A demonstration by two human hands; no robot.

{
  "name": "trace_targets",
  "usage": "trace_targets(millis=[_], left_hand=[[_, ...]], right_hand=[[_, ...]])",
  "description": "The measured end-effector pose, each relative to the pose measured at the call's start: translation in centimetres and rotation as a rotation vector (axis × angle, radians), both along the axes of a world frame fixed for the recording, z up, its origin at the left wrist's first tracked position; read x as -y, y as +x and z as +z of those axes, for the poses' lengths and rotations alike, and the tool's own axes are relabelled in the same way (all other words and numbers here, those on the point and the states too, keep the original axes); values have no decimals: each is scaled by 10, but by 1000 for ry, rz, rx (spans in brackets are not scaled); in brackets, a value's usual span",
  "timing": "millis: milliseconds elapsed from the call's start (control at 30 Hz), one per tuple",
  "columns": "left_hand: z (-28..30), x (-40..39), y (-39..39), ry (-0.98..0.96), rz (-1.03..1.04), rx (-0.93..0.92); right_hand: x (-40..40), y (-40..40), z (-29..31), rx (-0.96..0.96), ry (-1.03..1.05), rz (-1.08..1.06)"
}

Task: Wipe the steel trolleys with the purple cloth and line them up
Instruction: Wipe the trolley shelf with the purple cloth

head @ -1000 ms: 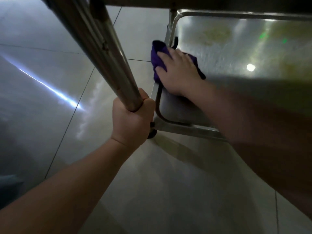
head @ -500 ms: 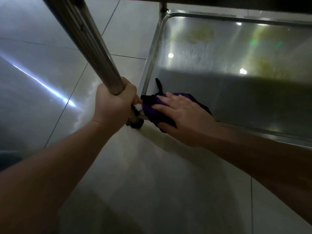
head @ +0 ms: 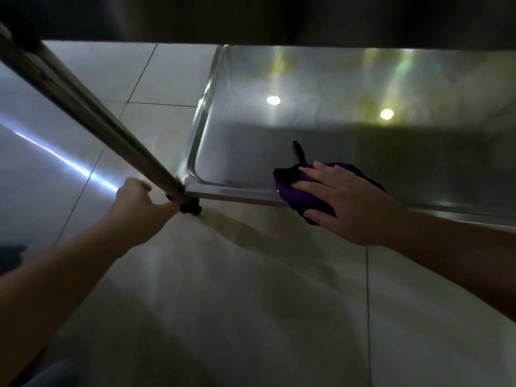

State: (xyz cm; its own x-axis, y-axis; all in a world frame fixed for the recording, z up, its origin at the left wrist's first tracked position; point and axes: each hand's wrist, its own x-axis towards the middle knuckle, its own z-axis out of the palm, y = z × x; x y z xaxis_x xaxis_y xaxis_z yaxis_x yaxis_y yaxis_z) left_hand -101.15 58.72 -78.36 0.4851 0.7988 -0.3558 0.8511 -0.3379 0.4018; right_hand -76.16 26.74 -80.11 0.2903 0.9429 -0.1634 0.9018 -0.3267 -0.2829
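I look down at the lowest shelf of a steel trolley (head: pixel 349 88), a shallow tray with a raised rim close to the floor. A purple cloth (head: pixel 301 195) is draped over its near rim. My right hand (head: pixel 346 199) lies flat on the cloth and presses it onto the rim, fingers pointing left. The trolley's steel upright post (head: pixel 92 115) slants from the upper left down to the shelf's near left corner. My left hand (head: pixel 142 208) is at the foot of that post, fingers loosely curled beside it; it is blurred.
A black caster wheel (head: pixel 191 209) sits under the shelf's near left corner. Pale glossy floor tiles (head: pixel 251 303) spread around the trolley. A darker upper shelf (head: pixel 279 20) overhangs along the top of the view.
My right hand slid the cloth from the shelf's left side to the near left corner, then rightward along the near rim. My left hand slipped down the post to its foot and loosened.
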Motion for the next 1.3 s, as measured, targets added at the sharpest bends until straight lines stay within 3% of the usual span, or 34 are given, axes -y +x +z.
trace_targets(millis=[100, 167, 300, 500, 767, 1300], left_hand=[[-2, 18, -2, -61, -289, -568], [11, 39, 11, -131, -517, -686], [37, 95, 60, -246, -783, -421], [45, 184, 123, -16, -994, 81], [22, 248, 164, 199, -1271, 42], [-39, 406, 232, 444, -1350, 201]], right_hand=[[22, 10, -2, -19, -10, -16], [37, 17, -2, -19, -19, -22], [69, 27, -1, -25, -7, -42], [124, 57, -1, 3, -51, -58], [220, 100, 3, 79, -136, -116], [356, 149, -6, 74, -118, -365]])
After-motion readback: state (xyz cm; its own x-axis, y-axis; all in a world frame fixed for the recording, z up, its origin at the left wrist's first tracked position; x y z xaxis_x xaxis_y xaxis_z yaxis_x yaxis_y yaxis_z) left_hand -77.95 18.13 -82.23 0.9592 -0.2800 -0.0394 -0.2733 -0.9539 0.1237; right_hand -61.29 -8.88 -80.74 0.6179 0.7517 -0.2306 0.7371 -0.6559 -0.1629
